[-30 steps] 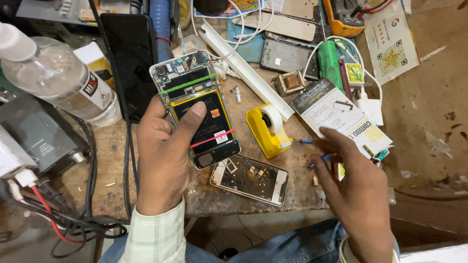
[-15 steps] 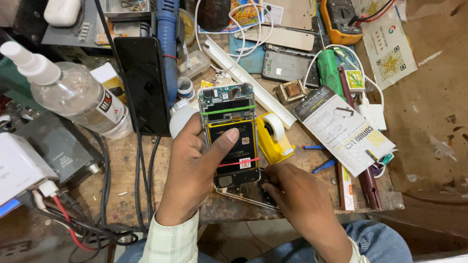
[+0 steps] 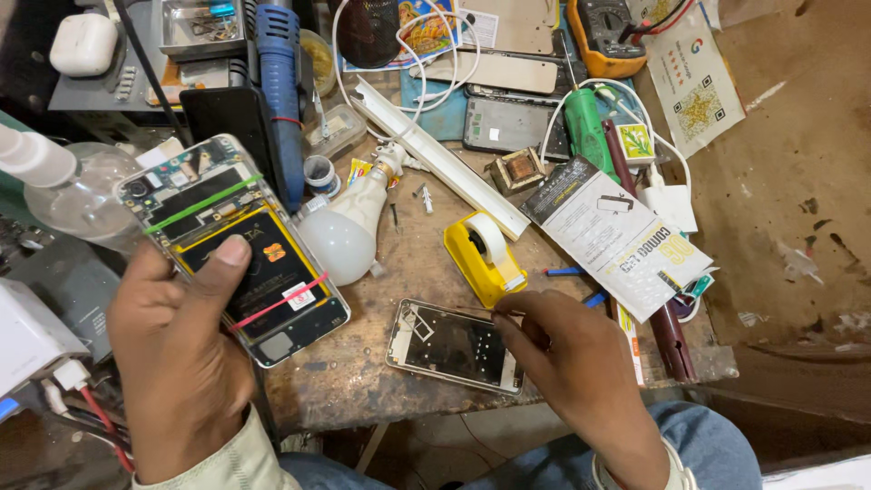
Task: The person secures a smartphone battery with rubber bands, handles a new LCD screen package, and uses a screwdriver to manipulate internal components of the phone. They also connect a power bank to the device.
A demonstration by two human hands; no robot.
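Observation:
My left hand (image 3: 177,354) holds an opened phone (image 3: 231,245) with its back off, showing a black battery, a circuit board and two rubber bands, one green and one red; my thumb presses on the battery. My right hand (image 3: 567,358) rests its fingertips on a phone back cover (image 3: 449,345) lying on the wooden bench (image 3: 363,372); its fingers are pinched together at the cover's right edge, and I cannot tell whether they hold anything small.
A yellow tape dispenser (image 3: 481,254) and a white light bulb (image 3: 349,227) lie just behind the cover. A clear plastic bottle (image 3: 73,191), a blue hot-air tool (image 3: 277,82), printed packets (image 3: 617,236), a multimeter (image 3: 608,32), cables and other phone parts crowd the bench.
My left hand has carried the opened phone to the left, off the back cover. My right hand moved from the right side onto the now uncovered back cover.

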